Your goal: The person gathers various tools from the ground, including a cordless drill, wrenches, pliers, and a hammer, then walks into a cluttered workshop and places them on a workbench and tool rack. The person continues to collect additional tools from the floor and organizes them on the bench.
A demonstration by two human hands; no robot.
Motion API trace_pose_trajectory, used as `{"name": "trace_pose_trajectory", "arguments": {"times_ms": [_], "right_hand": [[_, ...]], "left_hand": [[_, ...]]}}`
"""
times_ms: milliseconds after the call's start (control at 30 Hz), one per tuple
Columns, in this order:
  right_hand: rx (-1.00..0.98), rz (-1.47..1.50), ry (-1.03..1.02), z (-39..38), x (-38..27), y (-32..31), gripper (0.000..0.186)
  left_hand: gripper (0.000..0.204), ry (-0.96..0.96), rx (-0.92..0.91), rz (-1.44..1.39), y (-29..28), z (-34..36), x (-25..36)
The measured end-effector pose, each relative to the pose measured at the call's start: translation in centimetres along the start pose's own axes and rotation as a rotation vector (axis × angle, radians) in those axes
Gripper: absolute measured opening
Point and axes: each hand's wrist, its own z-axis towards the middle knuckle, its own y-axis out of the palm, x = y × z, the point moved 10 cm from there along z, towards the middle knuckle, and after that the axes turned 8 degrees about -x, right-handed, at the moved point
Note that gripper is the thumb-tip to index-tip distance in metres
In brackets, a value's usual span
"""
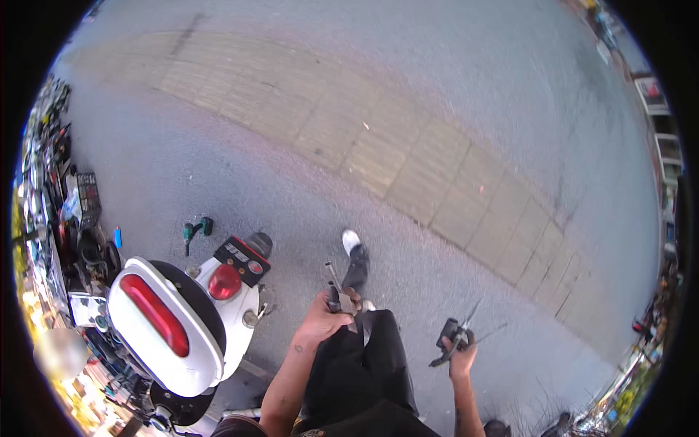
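While grey ground (291, 200) runs to the edge of a paved strip (378, 156), a white scooter (162, 369) stands well short. The right hand (463, 357) curls its fingers closed around a black part (450, 333) with thin rods; the left hand (322, 322), near the scooter, clasps metal and black pieces (334, 297). Between scooter and strip lies a green drill (188, 232).

Looks like outdoor roadside repair spot. Shown by grey asphalt (284, 189) around left hand (325, 320) and right hand (462, 358), in daylight, with strip of paving slabs (386, 149) running beyond both. Left of left hand, white scooter (156, 317); farther forward on same side, green-and-black power drill (192, 231) lying on ground. Well left, black crate (88, 199) amid jumbled clutter (58, 182), mostly too small to name. In right hand, dark mechanical part (452, 333) with lever.
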Motion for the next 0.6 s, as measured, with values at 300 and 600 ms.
{"name": "trace_pose_trajectory", "arguments": {"times_ms": [300,600], "right_hand": [[0.033,0.052,-0.22,-1.9,-18.4,7.7,0.037],[-0.383,0.009,-0.263,10.1,-42.3,33.7,0.04]], "left_hand": [[0.016,0.1,0.242,-0.06,-1.4,-5.0,19.4],[0.016,0.375,0.465,-0.179,-5.6,-7.0,37.2]]}}
